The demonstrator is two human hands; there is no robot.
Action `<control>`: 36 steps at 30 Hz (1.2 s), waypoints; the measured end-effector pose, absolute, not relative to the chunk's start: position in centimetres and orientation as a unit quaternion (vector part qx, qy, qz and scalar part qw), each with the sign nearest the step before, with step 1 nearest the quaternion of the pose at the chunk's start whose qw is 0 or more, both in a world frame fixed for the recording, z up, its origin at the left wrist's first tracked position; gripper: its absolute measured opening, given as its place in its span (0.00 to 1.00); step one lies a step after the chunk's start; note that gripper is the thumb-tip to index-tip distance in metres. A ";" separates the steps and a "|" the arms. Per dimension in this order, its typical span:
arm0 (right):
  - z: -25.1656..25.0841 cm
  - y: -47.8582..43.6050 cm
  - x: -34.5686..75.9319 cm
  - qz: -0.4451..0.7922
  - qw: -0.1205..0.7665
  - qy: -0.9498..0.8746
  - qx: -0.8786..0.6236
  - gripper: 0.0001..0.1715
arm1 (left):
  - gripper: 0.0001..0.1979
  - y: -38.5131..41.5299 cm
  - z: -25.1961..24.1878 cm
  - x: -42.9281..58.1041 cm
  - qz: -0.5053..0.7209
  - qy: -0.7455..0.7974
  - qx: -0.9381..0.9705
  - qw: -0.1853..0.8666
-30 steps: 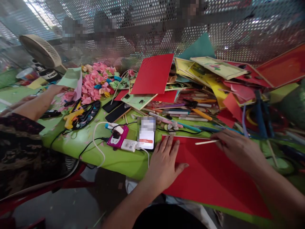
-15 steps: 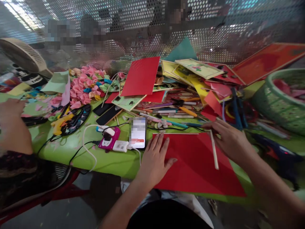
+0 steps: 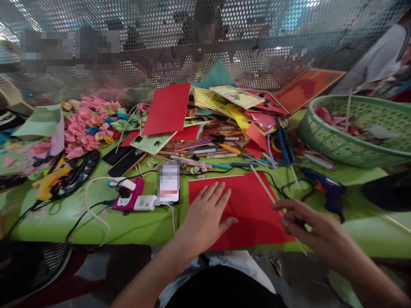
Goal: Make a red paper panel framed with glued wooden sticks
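One stick (image 3: 263, 185) has turned across one red sheet (image 3: 250, 214).

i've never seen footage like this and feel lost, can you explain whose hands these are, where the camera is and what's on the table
There's no machine here: these are a person's own bare hands, seen by a camera worn on that person's head, looking forward and down. The left hand lies flat on a red sheet. The right hand holds a thin pale stick slanting over the sheet's right side. On the green table around them are a lit phone, a blue glue gun, a green basket and a heap of pink paper flowers.
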State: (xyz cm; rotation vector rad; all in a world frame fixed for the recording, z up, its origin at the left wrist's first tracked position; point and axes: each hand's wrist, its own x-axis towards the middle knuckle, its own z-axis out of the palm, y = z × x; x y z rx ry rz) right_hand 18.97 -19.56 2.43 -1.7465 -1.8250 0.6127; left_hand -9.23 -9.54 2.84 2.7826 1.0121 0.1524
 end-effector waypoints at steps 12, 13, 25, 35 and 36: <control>0.0 -20.1 15.6 0.247 0.243 -0.662 -0.664 0.08 | 0.30 -9.0 2.1 -5.4 0.033 0.261 0.959 0.103; -0.1 -19.9 15.5 0.246 0.241 -0.663 -0.664 0.08 | 0.29 -8.8 2.1 -5.3 0.033 0.261 0.959 0.103; -1.0 -19.3 15.3 0.278 0.221 -0.652 -0.670 0.07 | 0.28 -8.0 1.4 -4.6 0.049 0.263 0.960 0.087; -0.7 -19.0 15.3 0.283 0.218 -0.664 -0.656 0.07 | 0.27 -7.8 0.9 -4.1 0.049 0.255 0.965 0.042; -0.5 -18.9 15.3 0.287 0.217 -0.665 -0.654 0.08 | 0.27 -7.8 0.8 -4.0 0.047 0.255 0.965 0.042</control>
